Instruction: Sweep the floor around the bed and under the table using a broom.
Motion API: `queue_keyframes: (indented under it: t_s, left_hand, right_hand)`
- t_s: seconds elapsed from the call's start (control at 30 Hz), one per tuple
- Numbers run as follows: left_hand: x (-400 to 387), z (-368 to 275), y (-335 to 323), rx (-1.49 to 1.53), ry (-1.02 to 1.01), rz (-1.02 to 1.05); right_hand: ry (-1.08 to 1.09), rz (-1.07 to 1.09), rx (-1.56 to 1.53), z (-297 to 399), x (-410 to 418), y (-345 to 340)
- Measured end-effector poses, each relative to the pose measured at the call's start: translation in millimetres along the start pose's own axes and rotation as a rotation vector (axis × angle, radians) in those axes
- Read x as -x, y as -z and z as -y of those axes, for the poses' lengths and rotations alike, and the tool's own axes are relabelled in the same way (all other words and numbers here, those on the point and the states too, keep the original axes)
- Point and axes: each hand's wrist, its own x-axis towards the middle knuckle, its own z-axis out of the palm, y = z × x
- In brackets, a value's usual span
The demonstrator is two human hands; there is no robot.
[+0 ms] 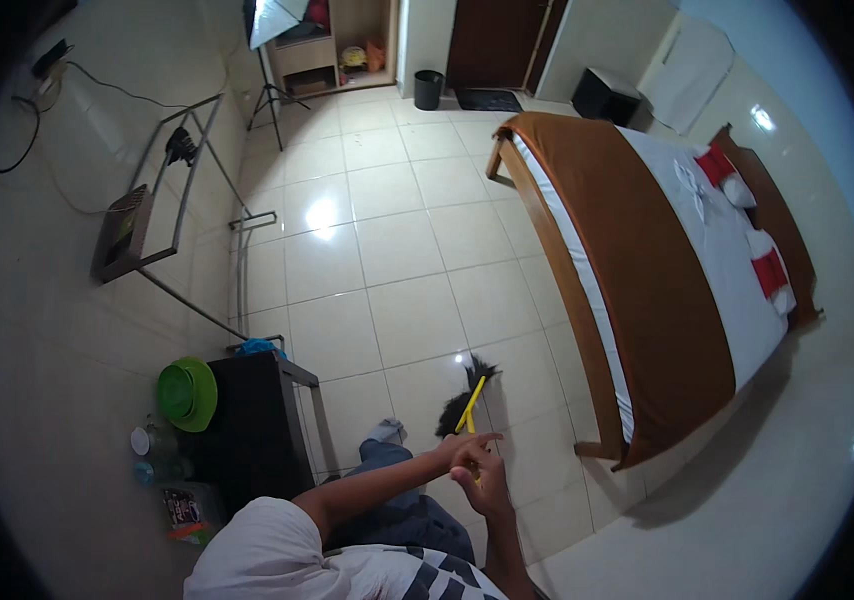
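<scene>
A broom with a yellow head and black bristles rests on the tiled floor in front of me. Its yellow handle rises under my hands and is mostly hidden by them. My left hand crosses over the handle, one finger stretched to the right; whether it grips is hidden. Just below, my right hand is around the handle, its thumb standing out to the left. A bit of yellow shows beside this thumb. Both hands overlap and seem to touch.
A bed stands on the right, its wooden foot reaching near the broom. At left are a black table with green plastic bowls and a metal rack. Farther off stand a tripod and a bin.
</scene>
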Motion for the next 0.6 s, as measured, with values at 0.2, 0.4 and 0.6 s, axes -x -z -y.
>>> queue_keyframes:
  t_s: [0.2, 0.4, 0.6]
  left_hand:
    - [50.8, -16.4, 125.3, -0.135, 0.210, -0.208]
    - [75.4, -7.7, 248.2, -0.393, 0.480, -0.738]
    - [56.5, 136.6, 313.2, 0.833, 0.607, -1.194]
  right_hand:
    - [0.242, 0.652, -0.049, 59.6, -86.5, -58.4]
    - [0.535, 0.808, -0.165, 54.8, -189.6, -141.1]
    - [0.435, 0.718, -0.127, -44.4, -295.6, -238.7]
